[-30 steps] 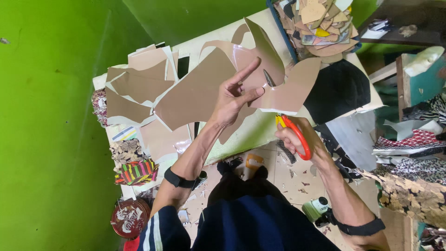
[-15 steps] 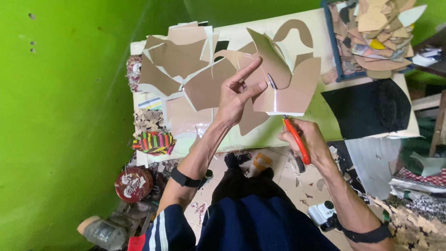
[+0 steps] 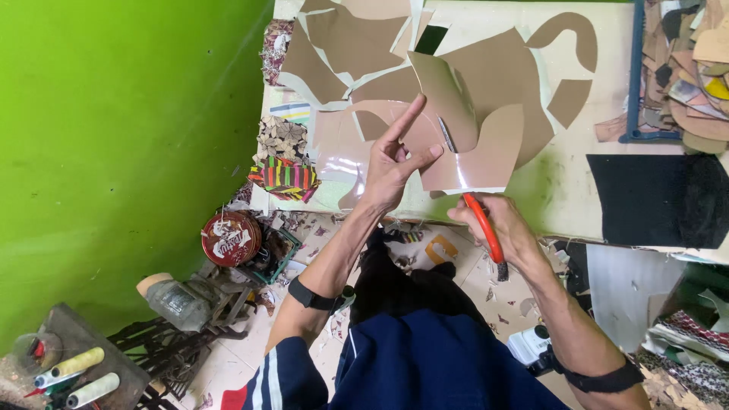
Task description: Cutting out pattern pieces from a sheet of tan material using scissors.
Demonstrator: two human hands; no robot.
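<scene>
Tan leather sheet (image 3: 486,156) is pinched in the left hand (image 3: 391,171) at the worktop's (image 3: 566,193) near edge while the right hand (image 3: 497,224) grips orange-handled scissors (image 3: 483,224) cutting it.

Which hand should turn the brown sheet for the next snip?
Probably the left hand: it already grips the brown sheet next to the cut. The right hand is busy with the orange-handled scissors.

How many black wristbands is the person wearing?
2. One black wristband is on the left forearm, below the left hand holding the tan sheet. The other wristband is on the right forearm, behind the right hand.
</scene>
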